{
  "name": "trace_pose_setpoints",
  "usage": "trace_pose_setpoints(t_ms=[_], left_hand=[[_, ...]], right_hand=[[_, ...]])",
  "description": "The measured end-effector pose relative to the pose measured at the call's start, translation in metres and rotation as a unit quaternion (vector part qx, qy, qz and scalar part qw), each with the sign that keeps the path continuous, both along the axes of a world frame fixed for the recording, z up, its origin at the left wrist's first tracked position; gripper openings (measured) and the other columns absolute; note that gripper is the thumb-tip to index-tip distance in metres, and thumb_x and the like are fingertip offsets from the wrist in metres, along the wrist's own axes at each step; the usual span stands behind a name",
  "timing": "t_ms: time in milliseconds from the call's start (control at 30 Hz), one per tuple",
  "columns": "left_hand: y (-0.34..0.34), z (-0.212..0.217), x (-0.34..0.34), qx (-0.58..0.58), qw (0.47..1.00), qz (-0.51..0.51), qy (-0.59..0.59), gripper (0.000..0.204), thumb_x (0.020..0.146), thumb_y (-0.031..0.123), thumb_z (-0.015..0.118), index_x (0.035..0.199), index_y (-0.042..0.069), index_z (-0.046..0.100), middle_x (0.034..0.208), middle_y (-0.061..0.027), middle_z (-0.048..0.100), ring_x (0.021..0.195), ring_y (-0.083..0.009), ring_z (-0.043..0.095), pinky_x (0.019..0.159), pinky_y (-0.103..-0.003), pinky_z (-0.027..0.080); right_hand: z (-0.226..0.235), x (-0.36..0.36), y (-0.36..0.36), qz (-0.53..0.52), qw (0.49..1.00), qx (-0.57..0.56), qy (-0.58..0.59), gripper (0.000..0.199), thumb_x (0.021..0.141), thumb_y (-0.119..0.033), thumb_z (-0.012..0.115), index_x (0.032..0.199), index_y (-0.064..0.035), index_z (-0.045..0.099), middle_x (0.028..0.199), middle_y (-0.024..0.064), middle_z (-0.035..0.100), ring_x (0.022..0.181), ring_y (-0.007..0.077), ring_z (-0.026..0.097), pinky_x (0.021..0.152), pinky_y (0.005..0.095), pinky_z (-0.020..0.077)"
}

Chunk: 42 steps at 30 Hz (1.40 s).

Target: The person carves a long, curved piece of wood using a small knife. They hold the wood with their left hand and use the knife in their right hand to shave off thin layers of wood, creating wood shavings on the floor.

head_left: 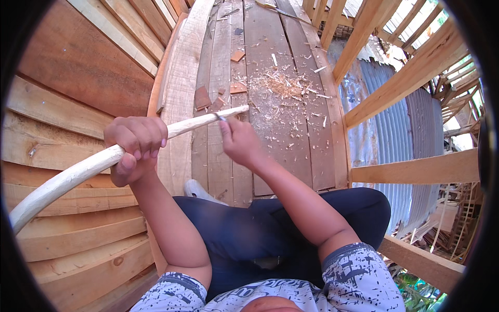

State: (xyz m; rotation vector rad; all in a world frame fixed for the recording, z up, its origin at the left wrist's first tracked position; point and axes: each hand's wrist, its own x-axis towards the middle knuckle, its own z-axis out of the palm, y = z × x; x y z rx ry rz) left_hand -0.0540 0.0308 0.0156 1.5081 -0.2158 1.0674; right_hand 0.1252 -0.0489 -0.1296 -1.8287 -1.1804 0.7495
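A long, pale, peeled wooden pole (195, 124) runs from the lower left up to a thinner end over the middle of the plank floor. My left hand (136, 144) is wrapped around it, with the thicker, slightly curved part reaching past my wrist to the left. Close to the thin end, my right hand (242, 143) is closed on a knife, its handle hidden in the fingers. Only a short dark bit of the knife blade (220, 117) shows, lying across the pole, and the thumb is beside it.
Wood shavings (283, 86) lie scattered over the floorboards ahead. Several reddish-brown wood scraps (202, 98) sit near the pole's tip. A plank wall (78, 151) rises close on the left. Wooden railing bars (416, 165) stand on the right, with corrugated metal sheets (387, 114) beyond. My folded legs are below.
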Motion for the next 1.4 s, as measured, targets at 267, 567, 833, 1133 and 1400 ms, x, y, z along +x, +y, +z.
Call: trace_pose_setpoints(t_ms=[267, 567, 833, 1133, 1400], left_hand=[[0.0, -0.003, -0.004, -0.008, 1.0, 0.016, -0.013, 0.029, 0.084, 0.023, 0.069, 0.066, 0.011, 0.049, 0.058, -0.0007, 0.048, 0.05, -0.0151, 0.046, 0.056, -0.031, 0.041], [0.005, 0.001, 0.006, 0.024, 0.999, -0.026, 0.004, 0.024, 0.084, 0.024, 0.066, 0.071, 0.014, 0.048, 0.061, 0.0021, 0.046, 0.055, -0.013, 0.046, 0.06, -0.031, 0.041], [-0.001, 0.004, 0.008, 0.0, 1.0, -0.006, -0.003, 0.029, 0.083, 0.024, 0.07, 0.066, 0.011, 0.05, 0.057, -0.001, 0.048, 0.049, -0.0152, 0.046, 0.056, -0.032, 0.042], [0.0, 0.0, 0.0, -0.004, 1.0, 0.012, -0.005, 0.029, 0.084, 0.023, 0.069, 0.067, 0.011, 0.05, 0.058, -0.0007, 0.048, 0.05, -0.0151, 0.046, 0.056, -0.032, 0.041], [0.002, -0.003, -0.005, -0.007, 1.0, 0.017, -0.004, 0.025, 0.084, 0.024, 0.066, 0.07, 0.013, 0.049, 0.061, 0.0013, 0.047, 0.054, -0.0135, 0.046, 0.06, -0.032, 0.041]], right_hand=[[0.022, -0.005, 0.0, 0.064, 0.998, 0.021, -0.022, 0.045, 0.103, -0.031, 0.043, 0.087, 0.006, 0.061, 0.073, 0.0303, 0.062, 0.071, 0.0486, 0.061, 0.069, 0.0539, 0.046], [-0.046, 0.035, 0.006, -0.017, 0.998, -0.021, -0.053, 0.042, 0.103, -0.03, 0.043, 0.086, 0.0052, 0.06, 0.074, 0.0298, 0.063, 0.075, 0.0494, 0.061, 0.071, 0.0556, 0.0465], [-0.035, 0.01, 0.004, -0.046, 0.999, 0.026, -0.005, 0.046, 0.102, -0.03, 0.042, 0.09, 0.0092, 0.063, 0.082, 0.0341, 0.065, 0.083, 0.0498, 0.065, 0.078, 0.0563, 0.0508], [0.052, -0.012, -0.008, 0.071, 0.997, 0.035, 0.003, 0.045, 0.103, -0.029, 0.041, 0.089, 0.0089, 0.061, 0.081, 0.0331, 0.065, 0.082, 0.0499, 0.065, 0.078, 0.0568, 0.0511], [0.008, 0.002, 0.002, 0.023, 0.998, -0.037, -0.046, 0.043, 0.102, -0.029, 0.042, 0.091, 0.008, 0.061, 0.08, 0.0324, 0.065, 0.08, 0.0498, 0.065, 0.075, 0.0568, 0.0505]])
